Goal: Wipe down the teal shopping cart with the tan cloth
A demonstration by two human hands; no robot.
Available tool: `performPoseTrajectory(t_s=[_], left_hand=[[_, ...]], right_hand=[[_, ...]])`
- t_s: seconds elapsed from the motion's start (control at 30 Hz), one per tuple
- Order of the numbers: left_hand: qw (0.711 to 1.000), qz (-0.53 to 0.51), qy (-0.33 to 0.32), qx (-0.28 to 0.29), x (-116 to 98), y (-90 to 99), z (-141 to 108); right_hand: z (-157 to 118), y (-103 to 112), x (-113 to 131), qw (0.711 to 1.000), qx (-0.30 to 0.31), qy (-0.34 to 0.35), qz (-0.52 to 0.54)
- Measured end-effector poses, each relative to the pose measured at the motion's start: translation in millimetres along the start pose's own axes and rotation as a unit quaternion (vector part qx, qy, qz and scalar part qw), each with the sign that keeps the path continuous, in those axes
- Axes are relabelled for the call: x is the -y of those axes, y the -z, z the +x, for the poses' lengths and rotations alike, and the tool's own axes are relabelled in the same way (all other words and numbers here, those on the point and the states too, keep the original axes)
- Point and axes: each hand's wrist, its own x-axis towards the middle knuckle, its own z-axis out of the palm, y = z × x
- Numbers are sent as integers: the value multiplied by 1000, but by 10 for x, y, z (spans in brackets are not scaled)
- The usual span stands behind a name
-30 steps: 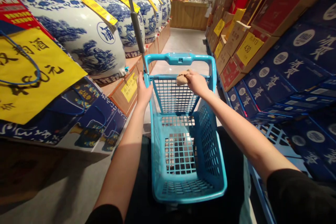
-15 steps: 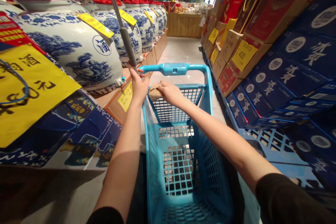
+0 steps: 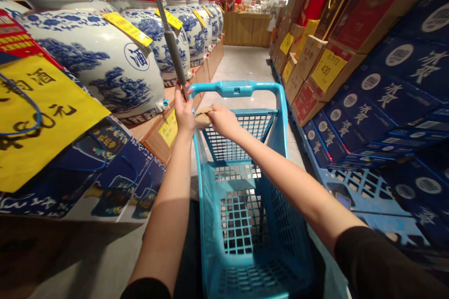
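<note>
My left hand is closed round the lower end of a grey metal pole, which rises up and to the left out of view. Pinched in my right hand is a crumpled brown cloth, pressed at the left side of a blue plastic shopping cart near its handle bar. The cloth's left end lies close against my left wrist. Below my forearms the cart's basket shows its bare grid bottom, and its fold-down flap sits just under the handle.
Blue-and-white porcelain jars with red cloth tops line a wooden ledge at left. A yellow price sign hangs nearby. Stacked blue boxes and brown cartons fill the right side. A wooden counter stands beyond the tiled aisle.
The cloth and my right hand have shifted slightly left, closer to my left hand. My left hand stays on the pole. The cart appears a little farther right in view.
</note>
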Motion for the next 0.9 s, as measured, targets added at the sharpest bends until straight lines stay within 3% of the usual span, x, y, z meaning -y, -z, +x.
performPoseTrajectory(t_s=[0.2,0.27,0.4,0.53,0.63,0.8,0.9], left_hand=[[1000,13,-17,-3,71,60,9],[999,27,-20,1,91,67,3],[999,35,-22,8,131,47,0],[1000,20,-10,15,155,-15,13],[999,25,-8,21,144,-56,20],[999,38,-9,12,93,-29,14],[999,41,-1,5,73,21,9]], right_hand=[[10,-109,103,998,-31,48,-3],[-80,-54,12,1000,-24,14,-14],[-317,114,-266,992,-7,-116,-49],[-424,207,-384,985,-11,-158,-74],[-314,175,-251,987,1,-142,-76],[-34,-16,51,998,-17,-43,-43],[-27,-50,64,999,-27,-15,-28]])
